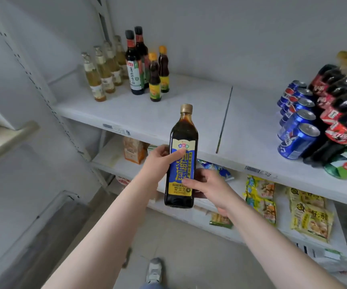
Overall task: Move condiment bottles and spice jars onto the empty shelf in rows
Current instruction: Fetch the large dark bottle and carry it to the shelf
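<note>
Gripping a soy sauce bottle upright between them, the left hand and right hand are holding it before the shelf; other bottles are standing beyond the left hand.

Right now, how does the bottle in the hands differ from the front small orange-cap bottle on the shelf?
The held bottle is bigger, with a gold cap and blue-yellow label; the orange-cap bottle is small, with a green-yellow label. The held bottle is gripped off the shelf by the left hand and right hand; the orange-cap bottle stands in a row. Both are upright, capped and dark.
</note>
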A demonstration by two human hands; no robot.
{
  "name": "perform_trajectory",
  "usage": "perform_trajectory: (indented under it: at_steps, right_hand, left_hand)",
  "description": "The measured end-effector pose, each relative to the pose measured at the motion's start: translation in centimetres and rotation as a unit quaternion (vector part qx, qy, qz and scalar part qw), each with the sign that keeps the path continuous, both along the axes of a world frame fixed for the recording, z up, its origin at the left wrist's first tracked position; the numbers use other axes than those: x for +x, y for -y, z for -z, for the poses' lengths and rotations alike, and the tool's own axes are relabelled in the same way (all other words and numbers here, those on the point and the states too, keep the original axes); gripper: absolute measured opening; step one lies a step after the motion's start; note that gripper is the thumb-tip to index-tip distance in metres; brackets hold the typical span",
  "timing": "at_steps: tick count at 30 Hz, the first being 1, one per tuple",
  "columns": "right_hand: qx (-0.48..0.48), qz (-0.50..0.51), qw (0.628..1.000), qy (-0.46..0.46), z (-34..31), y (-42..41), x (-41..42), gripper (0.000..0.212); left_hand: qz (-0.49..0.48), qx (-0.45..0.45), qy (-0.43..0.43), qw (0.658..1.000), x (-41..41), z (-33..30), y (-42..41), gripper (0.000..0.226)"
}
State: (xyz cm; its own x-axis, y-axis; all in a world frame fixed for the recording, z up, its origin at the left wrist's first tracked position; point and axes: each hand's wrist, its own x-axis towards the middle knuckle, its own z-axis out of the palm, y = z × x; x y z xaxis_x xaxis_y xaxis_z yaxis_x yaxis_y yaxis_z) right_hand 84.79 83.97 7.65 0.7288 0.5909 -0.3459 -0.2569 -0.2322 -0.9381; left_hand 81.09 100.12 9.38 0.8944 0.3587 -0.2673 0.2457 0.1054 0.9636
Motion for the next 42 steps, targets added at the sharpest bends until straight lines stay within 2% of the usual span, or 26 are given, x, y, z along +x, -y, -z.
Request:
perform_trajectory:
  at_steps: [5,11,17,20,25,33,42]
  right_hand:
    - [0.016,0.038,0.999,0.015,-1.8,-5.9,5.1,0.017]
    - [0.020,0.076,0.995,0.059,-2.7,-10.5,12.6,0.020]
    - [0.002,0.097,0.986,0.132,-1.7,-14.1,22.0,0.027]
    - [-0.010,0.110,0.979,0.172,-1.1,-15.7,26.3,0.035]
    - [0.003,0.116,0.977,0.181,0.3,-17.7,31.5,0.039]
    - [-0.002,0.140,0.968,0.208,1.9,-20.0,35.0,0.045]
    - [-0.013,0.139,0.965,0.221,2.1,-20.1,34.8,0.045]
  left_hand:
    - [0.037,0.025,0.019,0.999,6.1,-2.2,-6.3,0.040]
    - [0.071,0.109,0.063,0.989,14.0,-3.0,-10.5,0.032]
    - [0.064,0.167,0.084,0.980,22.5,-3.3,-13.3,0.032]
    - [0.055,0.192,0.066,0.978,26.0,-3.1,-14.8,0.030]
    - [0.038,0.245,0.078,0.966,30.1,-2.5,-16.3,0.034]
    - [0.027,0.301,0.093,0.949,33.1,-2.0,-17.9,0.031]
    - [0.049,0.331,0.114,0.935,33.0,-2.1,-18.2,0.029]
